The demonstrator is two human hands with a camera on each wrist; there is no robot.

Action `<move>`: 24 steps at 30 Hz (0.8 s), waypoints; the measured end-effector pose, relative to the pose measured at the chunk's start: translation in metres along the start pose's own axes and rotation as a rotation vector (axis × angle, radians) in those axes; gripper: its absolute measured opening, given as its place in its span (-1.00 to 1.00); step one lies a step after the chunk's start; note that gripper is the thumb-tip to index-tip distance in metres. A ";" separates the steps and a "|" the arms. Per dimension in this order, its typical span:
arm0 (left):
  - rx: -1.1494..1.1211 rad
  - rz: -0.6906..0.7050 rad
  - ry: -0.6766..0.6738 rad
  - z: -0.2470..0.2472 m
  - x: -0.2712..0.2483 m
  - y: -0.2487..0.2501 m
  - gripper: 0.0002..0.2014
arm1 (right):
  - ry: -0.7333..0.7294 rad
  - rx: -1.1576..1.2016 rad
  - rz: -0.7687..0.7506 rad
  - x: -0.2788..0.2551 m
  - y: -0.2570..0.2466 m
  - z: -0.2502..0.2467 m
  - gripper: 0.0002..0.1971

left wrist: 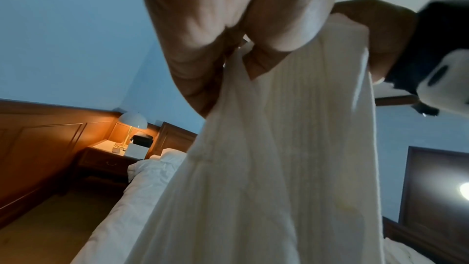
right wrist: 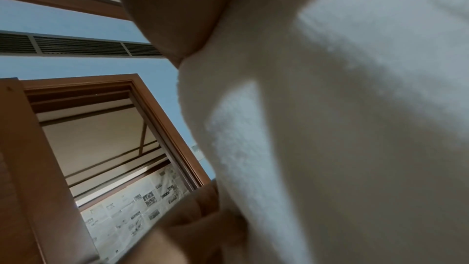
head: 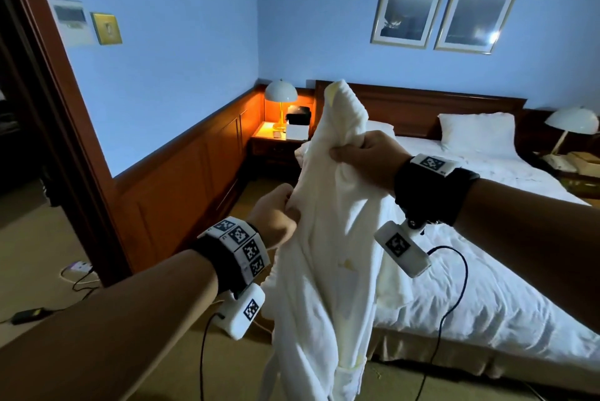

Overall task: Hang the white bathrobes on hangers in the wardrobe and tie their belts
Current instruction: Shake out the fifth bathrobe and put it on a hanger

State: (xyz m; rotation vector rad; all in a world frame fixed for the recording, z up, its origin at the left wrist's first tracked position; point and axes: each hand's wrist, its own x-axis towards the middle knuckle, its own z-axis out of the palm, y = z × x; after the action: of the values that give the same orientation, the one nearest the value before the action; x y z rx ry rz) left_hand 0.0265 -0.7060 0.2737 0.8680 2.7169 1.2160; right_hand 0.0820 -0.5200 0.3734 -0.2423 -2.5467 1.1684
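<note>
Bathrobe [head: 324,238] hangs in mid-air beside the bed [head: 470,270], pinched near its top by the right hand [head: 363,153] and lower by the left hand [head: 276,218]; no hanger shows, so this looks like carrying, with fetching one next.

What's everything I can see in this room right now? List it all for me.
bathrobe: one, white, held up in front of the bed by both hands
bed: one, white sheets, wooden headboard, right side
pillows: two, white, at the headboard
lamps: two, white domed shades, one either side of the bed; the left one lit
nightstand: one, wooden, left of the bed
framed pictures: two, on the blue wall above the bed
wall panels: two, white and yellow, by the door frame
wrist cameras: two, white, under the wrists
left hand: grips the robe's left edge
right hand: grips the robe higher up
</note>
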 end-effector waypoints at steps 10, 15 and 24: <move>0.150 0.193 -0.200 -0.027 0.012 0.030 -0.86 | -0.041 -0.233 0.038 -0.019 0.038 -0.038 -0.75; 0.158 0.105 -0.205 -0.012 0.019 0.035 -0.82 | -0.090 -0.298 -0.005 -0.031 0.048 -0.035 -0.66; 0.135 0.143 -0.147 0.008 0.019 0.039 -0.76 | -0.175 -0.430 0.038 -0.041 0.076 -0.039 -0.55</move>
State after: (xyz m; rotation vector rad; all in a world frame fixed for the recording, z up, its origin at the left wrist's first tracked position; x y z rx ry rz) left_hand 0.0313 -0.6704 0.2994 1.1362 2.6827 0.9541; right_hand 0.1352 -0.4551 0.3306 -0.3005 -2.9400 0.6644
